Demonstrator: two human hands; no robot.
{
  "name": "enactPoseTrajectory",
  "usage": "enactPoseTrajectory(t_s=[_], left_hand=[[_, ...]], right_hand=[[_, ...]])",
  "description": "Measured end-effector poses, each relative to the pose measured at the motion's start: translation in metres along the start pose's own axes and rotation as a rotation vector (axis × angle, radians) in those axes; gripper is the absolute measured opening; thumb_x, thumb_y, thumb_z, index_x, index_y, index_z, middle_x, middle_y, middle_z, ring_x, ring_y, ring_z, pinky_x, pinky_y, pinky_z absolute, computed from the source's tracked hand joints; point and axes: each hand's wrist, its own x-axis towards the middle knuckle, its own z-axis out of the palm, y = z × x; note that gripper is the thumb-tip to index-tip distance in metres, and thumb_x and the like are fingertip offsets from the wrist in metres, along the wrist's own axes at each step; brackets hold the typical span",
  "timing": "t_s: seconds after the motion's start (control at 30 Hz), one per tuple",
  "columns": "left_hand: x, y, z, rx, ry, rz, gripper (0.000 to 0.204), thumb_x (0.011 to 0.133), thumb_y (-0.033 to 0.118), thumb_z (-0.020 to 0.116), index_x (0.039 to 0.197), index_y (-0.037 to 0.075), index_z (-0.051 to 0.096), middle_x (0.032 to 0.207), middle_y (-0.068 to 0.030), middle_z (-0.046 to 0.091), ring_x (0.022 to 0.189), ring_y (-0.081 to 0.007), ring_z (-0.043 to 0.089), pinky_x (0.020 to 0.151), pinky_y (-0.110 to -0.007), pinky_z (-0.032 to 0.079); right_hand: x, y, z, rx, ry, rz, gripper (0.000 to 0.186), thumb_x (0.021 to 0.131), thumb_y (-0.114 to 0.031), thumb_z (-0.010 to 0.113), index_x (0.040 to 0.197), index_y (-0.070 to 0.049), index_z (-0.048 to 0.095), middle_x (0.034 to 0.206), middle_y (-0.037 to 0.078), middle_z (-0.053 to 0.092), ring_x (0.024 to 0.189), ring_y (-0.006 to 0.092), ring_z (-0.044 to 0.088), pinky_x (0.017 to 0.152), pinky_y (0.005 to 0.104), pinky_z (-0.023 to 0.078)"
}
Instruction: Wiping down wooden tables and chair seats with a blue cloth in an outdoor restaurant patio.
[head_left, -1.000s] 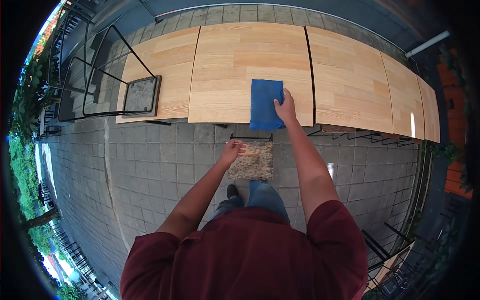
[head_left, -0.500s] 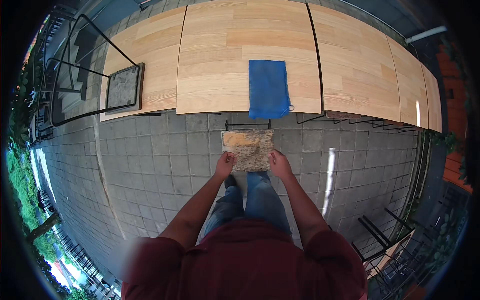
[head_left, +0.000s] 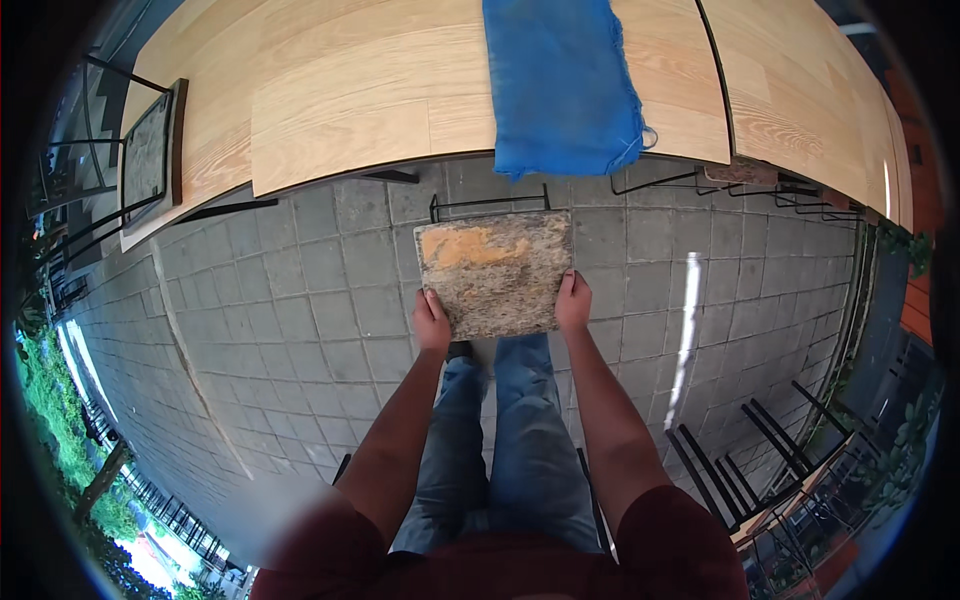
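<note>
slabs: 1 point(head_left: 495, 272), mottled stone | cloths: 1 point(head_left: 562, 82), blue | grips: 2, left point(head_left: 432, 322) and right point(head_left: 573, 302) | surfaces: 1 long wooden run point(head_left: 340, 110), at least 3 panels showing | framed panels: 1 point(head_left: 150, 152), dark | black wire frames under the surface edge: several, count unclear

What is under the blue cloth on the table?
The blue cloth lies flat on the light wooden table, its near edge hanging slightly over the table's edge. Only wood shows around it; whatever lies directly beneath is covered and cannot be seen.
</note>
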Motion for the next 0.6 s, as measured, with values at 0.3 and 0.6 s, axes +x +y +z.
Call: enactPoseTrajectory(t_s=[0.3, 0.6], left_hand=[[0.021, 0.006, -0.005, -0.128, 0.055, 0.126, 0.039, 0.116, 0.030, 0.044, 0.117, -0.002, 0.066, 0.082, -0.0240, 0.066, 0.074, -0.0410, 0.063, 0.070, -0.049, 0.049], [0.118, 0.077, 0.011, -0.157, -0.014, 0.024, 0.039, 0.112, 0.030, 0.059, 0.122, -0.006, 0.068, 0.092, -0.0152, 0.071, 0.080, -0.0190, 0.061, 0.075, -0.038, 0.051]], right_hand=[[0.005, -0.022, -0.001, 0.234, 0.063, 0.101, 0.044, 0.105, -0.033, 0.061, 0.084, 0.006, 0.065, 0.063, 0.018, 0.054, 0.061, 0.0195, 0.045, 0.062, 0.0440, 0.045], [0.103, -0.104, 0.005, 0.169, 0.051, -0.027, 0.042, 0.098, -0.033, 0.070, 0.082, 0.006, 0.069, 0.061, 0.016, 0.063, 0.058, 0.0185, 0.056, 0.060, 0.0431, 0.045]])
